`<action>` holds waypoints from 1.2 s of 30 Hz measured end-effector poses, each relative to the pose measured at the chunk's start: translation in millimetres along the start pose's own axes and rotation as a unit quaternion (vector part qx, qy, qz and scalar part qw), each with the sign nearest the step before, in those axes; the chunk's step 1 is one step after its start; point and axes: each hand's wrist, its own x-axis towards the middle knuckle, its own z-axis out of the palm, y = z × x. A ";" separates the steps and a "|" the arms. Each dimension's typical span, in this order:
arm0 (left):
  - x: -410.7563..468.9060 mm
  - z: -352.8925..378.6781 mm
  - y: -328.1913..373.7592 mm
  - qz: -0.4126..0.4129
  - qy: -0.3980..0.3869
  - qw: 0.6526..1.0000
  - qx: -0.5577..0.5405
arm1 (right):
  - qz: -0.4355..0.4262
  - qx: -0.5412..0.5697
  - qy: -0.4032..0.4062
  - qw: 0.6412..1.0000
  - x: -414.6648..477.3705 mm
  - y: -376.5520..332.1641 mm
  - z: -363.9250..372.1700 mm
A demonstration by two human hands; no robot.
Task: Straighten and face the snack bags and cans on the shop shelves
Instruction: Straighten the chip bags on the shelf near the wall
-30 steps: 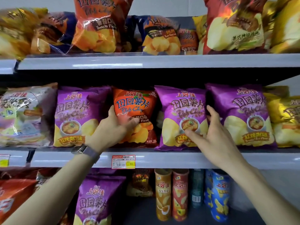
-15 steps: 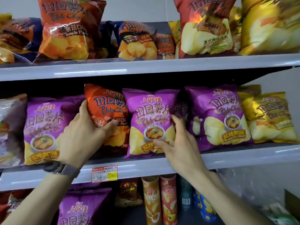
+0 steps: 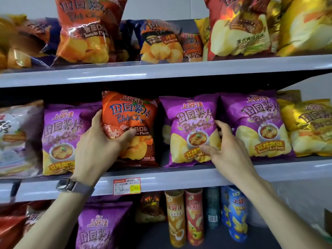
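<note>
- Left hand (image 3: 98, 146) gripped the orange bag (image 3: 131, 112), thumb across its front.
- Right hand (image 3: 230, 151) pinched the purple bag (image 3: 188, 123) just right of the orange bag.

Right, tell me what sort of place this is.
Most likely a shop's snack aisle: grey shelves stocked with crisp bags, like the orange bag and the purple bag to its right, a price tag on the shelf edge, and crisp cans below.

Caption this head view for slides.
Left hand grips orange foil chip bag; right hand pinches purple foil chip bag to its right.
</note>
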 end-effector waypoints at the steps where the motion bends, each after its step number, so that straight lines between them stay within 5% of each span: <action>1: -1.4 -1.5 -1.5 0.000 -0.001 1.000 -0.009 | -0.004 -0.008 0.008 1.000 -1.7 -1.1 0.6; 7: -11.1 -14.5 -6.2 0.021 0.030 0.999 -0.021 | -0.136 -0.050 0.131 0.981 -23.6 -31.9 1.4; 12: -20.8 -23.4 -5.7 0.033 0.050 0.997 -0.047 | -0.215 0.002 0.051 0.975 -36.9 -77.4 18.1; 17: -32.0 -31.3 -10.1 0.027 0.051 0.996 -0.060 | -0.176 0.047 -0.078 0.980 -28.5 -104.2 54.4; 25: -34.3 -72.5 -41.1 -0.004 0.081 0.994 -0.072 | -0.109 0.075 -0.090 0.987 -8.8 -110.6 80.5; 36: -51.7 -131.9 -96.8 -0.048 0.170 0.980 -0.092 | -0.009 0.242 -0.255 0.936 1.9 -200.8 174.7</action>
